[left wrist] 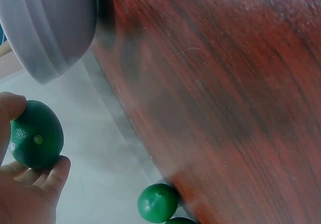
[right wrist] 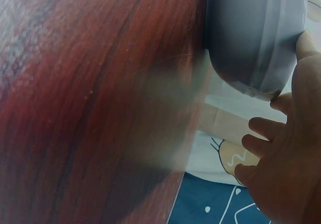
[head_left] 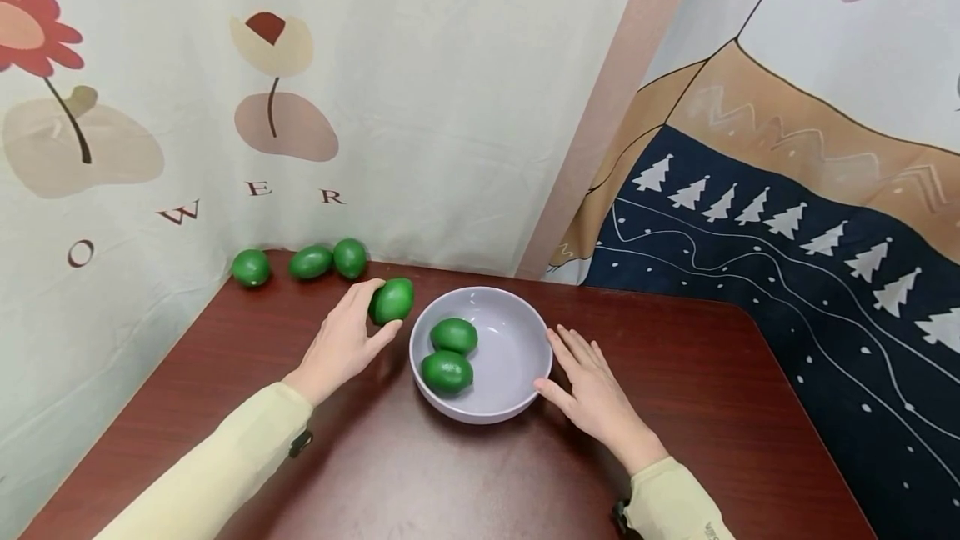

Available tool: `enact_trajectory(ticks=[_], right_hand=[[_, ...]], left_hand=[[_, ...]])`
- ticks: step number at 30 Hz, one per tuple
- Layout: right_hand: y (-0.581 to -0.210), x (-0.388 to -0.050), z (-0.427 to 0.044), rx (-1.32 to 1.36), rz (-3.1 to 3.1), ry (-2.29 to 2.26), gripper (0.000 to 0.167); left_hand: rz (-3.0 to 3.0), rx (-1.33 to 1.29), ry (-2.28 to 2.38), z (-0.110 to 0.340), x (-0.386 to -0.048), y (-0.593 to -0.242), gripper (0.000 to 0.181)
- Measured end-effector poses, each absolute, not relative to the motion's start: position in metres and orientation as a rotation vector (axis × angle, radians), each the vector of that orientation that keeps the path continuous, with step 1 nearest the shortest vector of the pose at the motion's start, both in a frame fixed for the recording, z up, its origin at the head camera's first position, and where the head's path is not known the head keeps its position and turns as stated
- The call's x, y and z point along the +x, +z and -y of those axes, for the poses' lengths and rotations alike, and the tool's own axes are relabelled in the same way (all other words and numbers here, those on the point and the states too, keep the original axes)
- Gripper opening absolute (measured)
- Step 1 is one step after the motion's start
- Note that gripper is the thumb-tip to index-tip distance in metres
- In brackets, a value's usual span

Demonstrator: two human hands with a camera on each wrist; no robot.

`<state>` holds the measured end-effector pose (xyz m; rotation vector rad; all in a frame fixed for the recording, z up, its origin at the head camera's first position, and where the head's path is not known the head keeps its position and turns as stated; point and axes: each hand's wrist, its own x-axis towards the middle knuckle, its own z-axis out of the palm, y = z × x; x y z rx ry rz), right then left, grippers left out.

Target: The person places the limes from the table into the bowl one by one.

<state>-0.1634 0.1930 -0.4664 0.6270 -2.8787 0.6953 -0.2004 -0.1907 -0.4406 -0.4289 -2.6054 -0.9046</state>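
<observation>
Between thumb and fingers my left hand (head_left: 347,342) pinches a green lime (head_left: 393,301), held just left of the bowl's rim; the left wrist view shows this lime (left wrist: 37,135) gripped above the table. A pale lilac bowl (head_left: 517,357) stands on the table with two limes inside, one lime (head_left: 453,336) behind the other lime (head_left: 447,372), both against its left side. My right hand (head_left: 592,394) rests its thumb and fingertips, fairly straight, on the right side of the bowl. In the right wrist view the thumb and a finger touch the grey-looking bowl wall (right wrist: 256,38).
Along the back left edge of the dark red wooden table (head_left: 352,457) lie a lime (head_left: 251,267), a second lime (head_left: 311,262) and a third lime (head_left: 350,257). A printed white curtain (head_left: 435,107) hangs right behind the table, with a dark blue patterned cloth (head_left: 712,273) on the right.
</observation>
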Motion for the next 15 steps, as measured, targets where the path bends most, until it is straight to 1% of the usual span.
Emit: enact_trajectory(ticks=[15], right_hand=[[-0.468, -0.164, -0.194, 0.624, 2.876, 0.677, 0.078]], left_hand=[[2.544, -0.528, -0.943, 0.179, -0.187, -0.436, 0.062]])
